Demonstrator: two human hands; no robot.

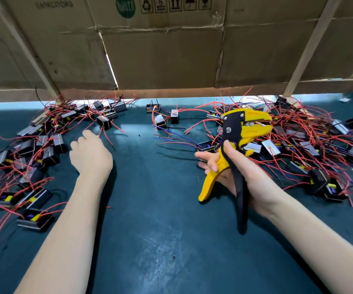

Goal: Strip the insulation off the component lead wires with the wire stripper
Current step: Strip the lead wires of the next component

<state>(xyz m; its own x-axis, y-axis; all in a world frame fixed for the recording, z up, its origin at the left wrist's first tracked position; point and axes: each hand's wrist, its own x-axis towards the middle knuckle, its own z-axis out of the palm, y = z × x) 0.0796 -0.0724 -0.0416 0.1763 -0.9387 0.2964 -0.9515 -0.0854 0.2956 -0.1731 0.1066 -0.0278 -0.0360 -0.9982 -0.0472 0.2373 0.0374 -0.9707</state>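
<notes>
Cardboard sheets point(162, 58) stand along the bench's far edge, printed with "CAPACITORS", a green round "RoHS 2.0" mark and a row of handling symbols with a "5". Below them the dark green bench top point(150, 230) carries two heaps of small black boxed components trailing red lead wires: one heap point(35, 153) toward the left edge, a bigger one point(311, 145) toward the right edge, with a few loose components point(167, 117) near the far edge between them. The right hand point(232, 166) grips the yellow and black wire stripper point(235, 149) above the bench, right of centre, its long axis nearly upright, head pointing away and to the right, handles spread toward the person. The left hand point(90, 155) hovers beside the left heap, fingers loosely bent, holding nothing.
</notes>
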